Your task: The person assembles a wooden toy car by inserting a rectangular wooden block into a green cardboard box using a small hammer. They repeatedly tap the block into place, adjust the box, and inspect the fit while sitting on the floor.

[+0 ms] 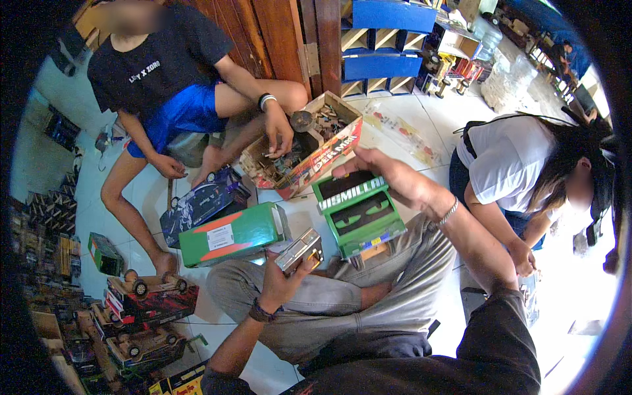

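My right hand (395, 179) is closed round the top of a green wooden toy truck cab (370, 227) with dark window shapes, holding it tilted above my crossed legs. In my left hand (284, 282) is a small silvery, box-shaped part (300, 251), gripped between thumb and fingers; its exact kind is unclear. Just beyond that hand, on the floor, lies a long green box-shaped truck body (230, 236) with orange patches and a white label. Past the cab stands a wooden box (316, 172) of loose small parts.
A person in blue shorts (172, 125) sits opposite, one hand in the parts box. Another person in a white shirt (507, 155) bends down at right. Several wooden toy trucks (148, 296) are stacked at left. A dark blue toy body (207, 205) lies beyond the green one. Blue racks (388, 39) stand behind.
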Demonstrator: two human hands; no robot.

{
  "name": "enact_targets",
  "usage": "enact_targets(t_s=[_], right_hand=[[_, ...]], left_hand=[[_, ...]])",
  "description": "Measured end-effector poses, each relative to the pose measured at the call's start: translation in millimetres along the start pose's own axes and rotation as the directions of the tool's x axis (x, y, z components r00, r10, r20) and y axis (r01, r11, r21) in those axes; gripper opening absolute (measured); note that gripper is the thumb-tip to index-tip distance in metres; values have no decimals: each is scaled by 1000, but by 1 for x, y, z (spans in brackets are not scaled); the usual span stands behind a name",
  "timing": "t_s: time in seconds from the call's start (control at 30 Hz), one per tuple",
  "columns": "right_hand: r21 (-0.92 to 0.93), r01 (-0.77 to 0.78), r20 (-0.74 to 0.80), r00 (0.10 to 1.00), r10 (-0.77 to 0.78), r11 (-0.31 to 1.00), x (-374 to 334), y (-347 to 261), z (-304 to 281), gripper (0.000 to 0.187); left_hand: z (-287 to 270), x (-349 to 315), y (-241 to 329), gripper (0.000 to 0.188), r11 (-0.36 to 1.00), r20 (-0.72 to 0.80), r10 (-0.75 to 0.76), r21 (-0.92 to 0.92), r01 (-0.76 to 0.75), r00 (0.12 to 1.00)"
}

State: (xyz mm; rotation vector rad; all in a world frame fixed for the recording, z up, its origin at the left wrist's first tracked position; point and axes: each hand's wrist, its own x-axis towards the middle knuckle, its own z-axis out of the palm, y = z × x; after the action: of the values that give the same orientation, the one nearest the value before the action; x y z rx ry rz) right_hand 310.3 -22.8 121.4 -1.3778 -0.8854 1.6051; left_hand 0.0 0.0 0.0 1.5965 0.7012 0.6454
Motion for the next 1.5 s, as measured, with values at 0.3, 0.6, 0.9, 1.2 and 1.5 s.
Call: enact_targets(t_s=[0.3, 0.6, 0.9, 1.2, 1.5], right_hand=[[-114, 186, 37, 982, -183, 976, -56, 30, 32, 62], [-76, 206, -12, 978, -207, 976, -60, 30, 36, 64], [-15, 191, -7, 982, -191, 982, -63, 32, 37, 63], [-407, 379, 15, 912, -409, 831, -61, 24, 28, 52], [-370, 318, -63, 929, -365, 873, -45, 22, 17, 40]], left_hand=[[16, -45, 25, 40, 992, -70, -57, -117, 48, 996], [29, -54, 21, 33, 985, -99, -76, -164, 59, 992], [26, -57, 22, 38, 1000, -125, 0, 10, 1, 992], [24, -47, 30, 37, 999, -54, 16, -36, -18, 998], [15, -14, 20, 38, 987, 63, 122, 94, -128, 991]])
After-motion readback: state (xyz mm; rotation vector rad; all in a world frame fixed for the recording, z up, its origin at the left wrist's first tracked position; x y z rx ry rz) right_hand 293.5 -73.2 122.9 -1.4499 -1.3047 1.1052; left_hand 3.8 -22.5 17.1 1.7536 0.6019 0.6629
